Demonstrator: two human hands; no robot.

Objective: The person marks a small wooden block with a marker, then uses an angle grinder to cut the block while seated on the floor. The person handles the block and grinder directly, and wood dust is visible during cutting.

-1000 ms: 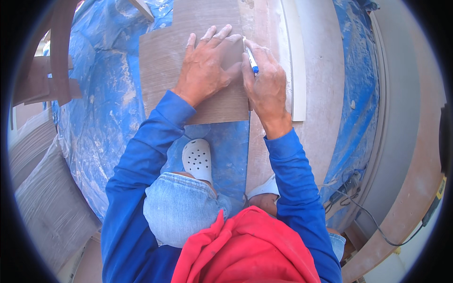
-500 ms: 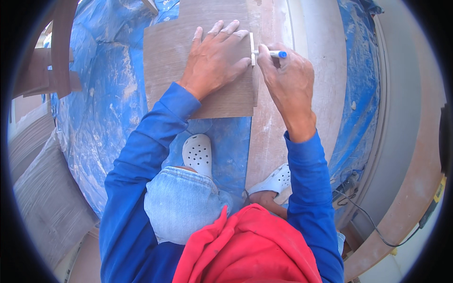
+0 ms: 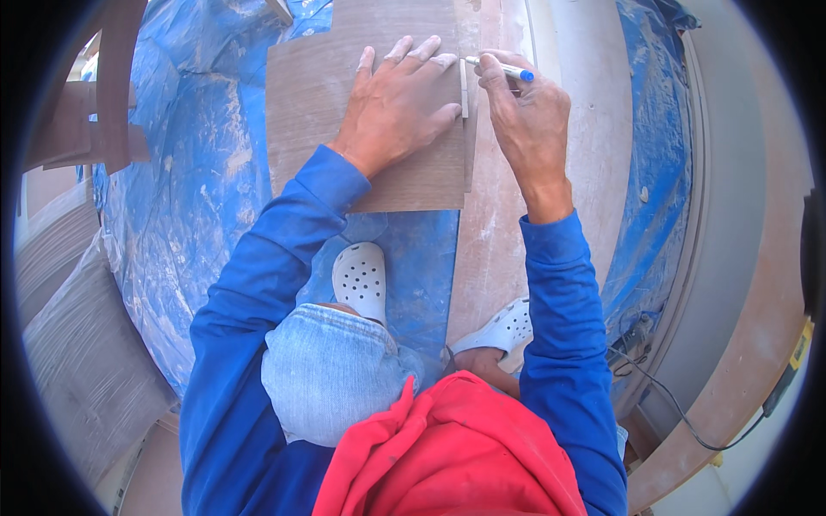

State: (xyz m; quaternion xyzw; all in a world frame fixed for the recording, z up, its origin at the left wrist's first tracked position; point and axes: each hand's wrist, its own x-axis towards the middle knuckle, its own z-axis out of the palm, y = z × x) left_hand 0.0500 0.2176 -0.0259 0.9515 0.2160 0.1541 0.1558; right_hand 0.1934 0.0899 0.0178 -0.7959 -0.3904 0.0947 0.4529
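Observation:
My left hand [image 3: 391, 112] lies open on a brown wood-grain board [image 3: 318, 95], fingers spread toward its right edge, their tips dusted white. My right hand [image 3: 527, 129] holds a white marker [image 3: 508, 69] with a blue end. The marker points left at a narrow pale strip [image 3: 464, 90] along the board’s right edge; whether its tip touches the strip I cannot tell. Under and right of the board runs a long pale plank [image 3: 490, 249].
Dusty blue sheeting [image 3: 181, 215] covers the floor. Brown slats [image 3: 112, 86] stand upper left, a wrapped panel [image 3: 95, 344] lower left. A cord [image 3: 680, 404] with dark tools runs at the right near a curved board [image 3: 731, 387]. My white clogs [image 3: 360, 279] are below.
My right hand has moved right and the marker has swung from nearly upright in view to pointing left. Since half a second ago that hand moved slightly up. The board shifted a little right and up.

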